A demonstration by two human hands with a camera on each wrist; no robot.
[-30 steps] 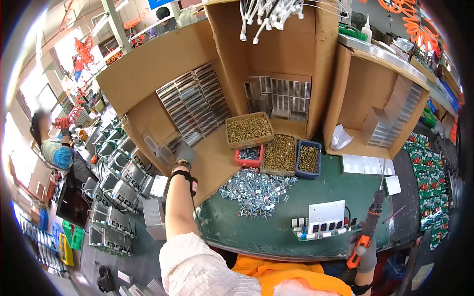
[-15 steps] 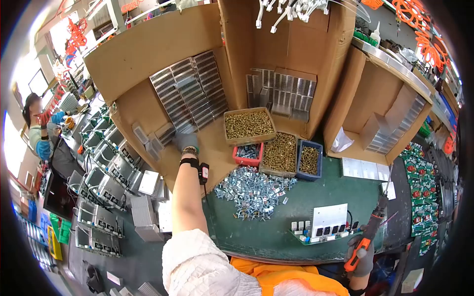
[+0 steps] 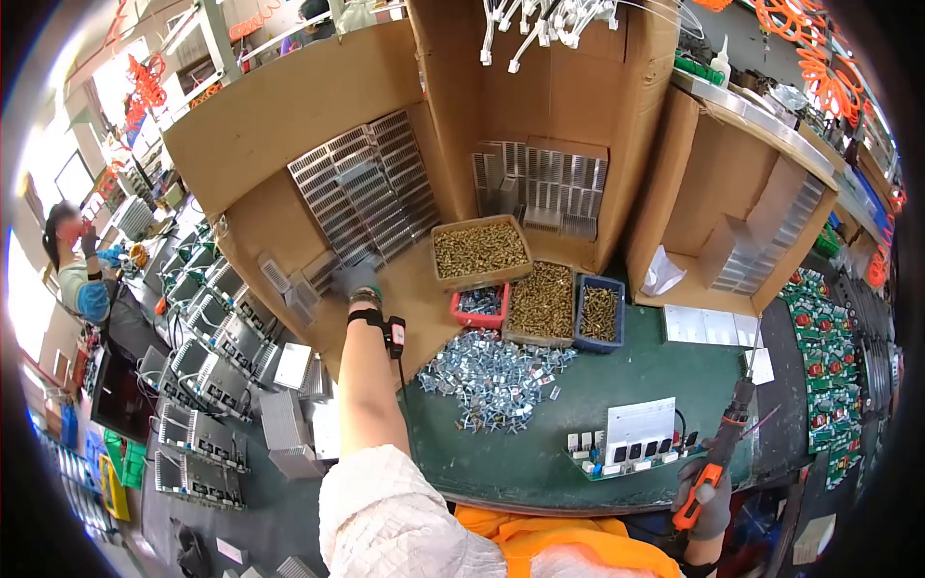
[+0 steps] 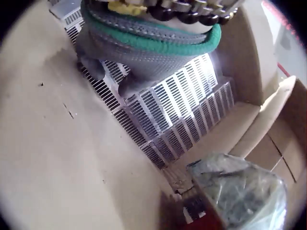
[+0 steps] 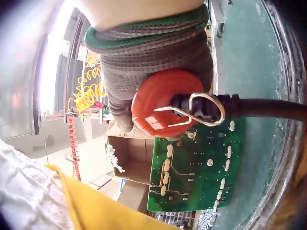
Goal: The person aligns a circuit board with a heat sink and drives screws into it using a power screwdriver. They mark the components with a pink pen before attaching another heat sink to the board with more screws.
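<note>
Staying beside the finned metal parts (image 3: 371,183) in the left carton (image 3: 289,96), the left hand (image 3: 357,279) — whether gripping one, I cannot tell — has seemingly lifted none clear yet, while the right hand (image 3: 711,517) keeps gripping the screwdriver (image 3: 709,479), near right.

No legible text or numbers.

The grey-gloved left hand (image 3: 356,278) is blurred in the head view, some fingers perhaps masked by its own bulk before the silver slotted metal blocks (image 4: 177,98), so whether it pinches one cannot be told. At the grey-gloved right hand (image 5: 148,62), the round orange end of the electric screwdriver (image 5: 163,86) hides its shaft; beside that grip the black cord (image 5: 271,109) runs off the view's edge.
</note>
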